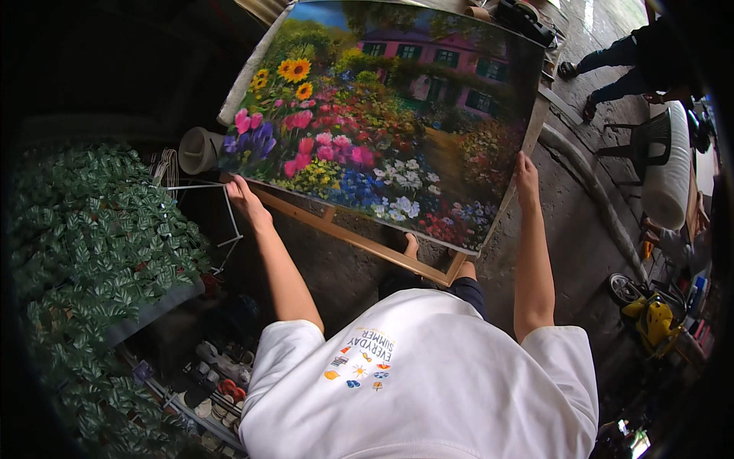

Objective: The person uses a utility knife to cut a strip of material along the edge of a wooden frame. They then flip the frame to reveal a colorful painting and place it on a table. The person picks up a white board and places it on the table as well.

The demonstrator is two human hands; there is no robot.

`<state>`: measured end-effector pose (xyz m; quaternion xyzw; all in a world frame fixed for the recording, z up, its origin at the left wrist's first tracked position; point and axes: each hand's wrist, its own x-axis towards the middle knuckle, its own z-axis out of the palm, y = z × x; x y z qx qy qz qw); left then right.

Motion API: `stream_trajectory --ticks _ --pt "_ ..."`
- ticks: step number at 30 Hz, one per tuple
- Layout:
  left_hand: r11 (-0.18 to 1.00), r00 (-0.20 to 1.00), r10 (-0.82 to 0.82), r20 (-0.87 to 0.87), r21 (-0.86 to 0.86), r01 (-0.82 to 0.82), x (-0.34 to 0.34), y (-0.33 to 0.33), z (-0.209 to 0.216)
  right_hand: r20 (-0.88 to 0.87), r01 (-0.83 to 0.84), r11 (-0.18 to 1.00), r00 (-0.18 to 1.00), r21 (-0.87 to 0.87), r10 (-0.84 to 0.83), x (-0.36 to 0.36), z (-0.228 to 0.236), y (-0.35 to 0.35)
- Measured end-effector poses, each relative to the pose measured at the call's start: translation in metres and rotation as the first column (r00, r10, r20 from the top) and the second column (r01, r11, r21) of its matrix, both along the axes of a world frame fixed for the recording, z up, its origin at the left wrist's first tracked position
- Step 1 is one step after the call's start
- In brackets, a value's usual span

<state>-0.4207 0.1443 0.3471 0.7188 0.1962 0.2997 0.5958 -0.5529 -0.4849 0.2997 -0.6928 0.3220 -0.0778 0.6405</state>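
A large canvas painting (397, 115) of a flower garden before a pink house is in front of me, face up and tilted. Under it lies a wooden stretcher frame (352, 246), whose near rail and a crossbar stick out past the canvas's near edge. My left hand (248, 200) is closed at the near left corner, where the frame meets the canvas; its fingertips are partly hidden beneath. At the right side my right hand (526, 180) is closed on the painting's edge, thumb uppermost, with the other fingers hidden below.
Leafy green foliage (99, 229) fills the left, beside a pale bucket (200, 150) and a thin white metal rack (229, 210). Shoes (222, 398) sit lower left. Right are a long pipe-like roll (589, 176), a dark chair (638, 145), bubble wrap (667, 168) and a person's legs (612, 73).
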Motion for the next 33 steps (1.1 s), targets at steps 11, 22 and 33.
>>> stream_trajectory --ticks 11,22,33 --pt "0.879 0.87 -0.46 -0.178 -0.232 0.417 -0.193 -0.194 -0.068 -0.223 -0.059 0.966 0.968 0.25 0.117 -0.214 -0.044 0.149" --pt "0.409 0.701 -0.607 -0.375 -0.903 -0.129 -0.144 -0.245 -0.046 -0.109 -0.111 0.789 0.969 0.605 0.221 -0.228 -0.059 0.172" --pt "0.197 0.748 -0.591 0.301 -0.846 0.496 -0.092 -0.232 0.074 -0.008 -0.023 0.632 0.999 0.775 0.046 -0.211 -0.027 0.17"
